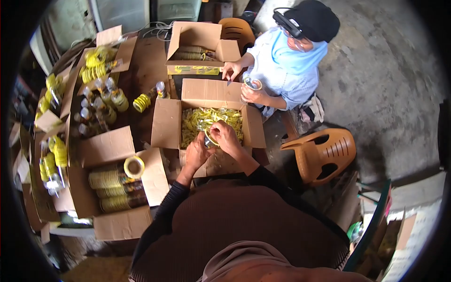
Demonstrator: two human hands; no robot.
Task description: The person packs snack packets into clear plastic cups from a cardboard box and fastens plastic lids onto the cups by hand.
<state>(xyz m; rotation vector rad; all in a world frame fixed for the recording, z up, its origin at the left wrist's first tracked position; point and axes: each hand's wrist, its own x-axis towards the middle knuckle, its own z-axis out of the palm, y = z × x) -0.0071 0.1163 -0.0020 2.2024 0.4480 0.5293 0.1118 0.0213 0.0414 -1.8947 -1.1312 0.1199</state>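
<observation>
My left hand [199, 153] is closed around a clear plastic cup [209, 141] with a yellow rim, over the near side of an open cardboard box. Bent over the cup's rim are the fingers of my right hand [225, 137], pinched together; what they hold, if anything, is hidden. Below both hands, many small yellow packets [192, 123] fill the cardboard box [165, 123], whose flaps are folded out.
Stacked yellow-rimmed cups lie in a carton [120, 228] at left. Several bottle-like containers [101, 101] stand beyond it. Across the box, a person [291, 70] holds a clear cup [252, 84]. An orange plastic chair [324, 155] is at right. Another carton [193, 69] stands behind.
</observation>
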